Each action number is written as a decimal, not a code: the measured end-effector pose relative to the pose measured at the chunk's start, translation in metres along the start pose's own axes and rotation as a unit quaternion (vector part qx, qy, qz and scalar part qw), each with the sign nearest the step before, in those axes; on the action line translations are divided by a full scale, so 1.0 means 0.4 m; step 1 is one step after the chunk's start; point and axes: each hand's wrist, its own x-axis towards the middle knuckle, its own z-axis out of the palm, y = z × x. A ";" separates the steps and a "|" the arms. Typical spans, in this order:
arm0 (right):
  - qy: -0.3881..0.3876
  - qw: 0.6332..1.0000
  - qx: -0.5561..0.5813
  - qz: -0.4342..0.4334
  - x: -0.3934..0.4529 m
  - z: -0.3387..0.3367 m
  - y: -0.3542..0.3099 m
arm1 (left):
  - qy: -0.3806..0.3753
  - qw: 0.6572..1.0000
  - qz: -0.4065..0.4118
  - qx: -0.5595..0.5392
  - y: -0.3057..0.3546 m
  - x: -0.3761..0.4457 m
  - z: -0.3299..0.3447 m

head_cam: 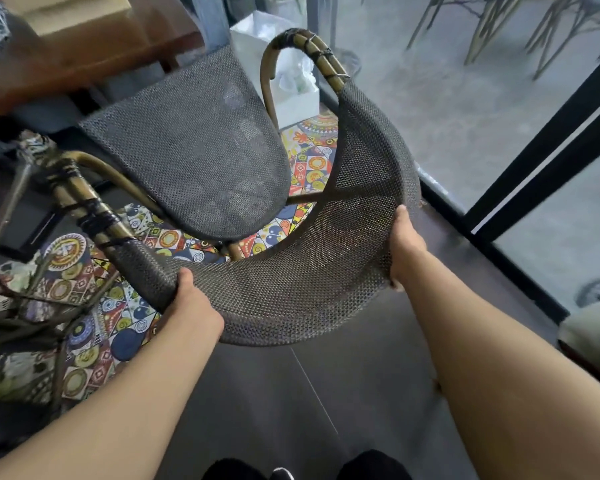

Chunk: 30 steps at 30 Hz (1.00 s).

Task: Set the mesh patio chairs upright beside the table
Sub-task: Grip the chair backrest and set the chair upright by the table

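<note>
A dark mesh patio chair [194,157] with bronze bamboo-style arms stands upright in front of me, its seat pointing toward the brown wooden table [94,50] at the upper left. My left hand [189,306] grips the lower left part of the curved mesh backrest [326,271]. On the backrest's right side, my right hand [404,244] holds the rim. Bronze legs of another chair [32,289] show at the left edge, lying across the floor.
A colourful patterned rug [90,341] lies under the chair. A white bag [291,95] stands beyond the chair. A glass wall with a black frame [534,174] runs along the right, with more chairs outside. An upholstered seat edge [596,341] is at right.
</note>
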 end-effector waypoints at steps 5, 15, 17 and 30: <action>0.018 0.999 -0.033 -0.016 -0.106 0.018 -0.058 | 0.026 0.998 0.036 0.034 0.068 0.127 0.001; 0.052 0.994 -0.066 -0.072 -0.274 0.140 -0.141 | -0.008 0.999 0.023 0.046 0.305 0.002 -0.031; 0.056 0.992 -0.069 -0.092 -0.302 0.161 -0.156 | -0.002 1.000 0.010 0.024 0.334 0.024 -0.023; 0.033 0.981 -0.069 -0.177 -0.387 0.312 -0.294 | -0.042 0.980 -0.064 -0.182 0.533 0.045 0.046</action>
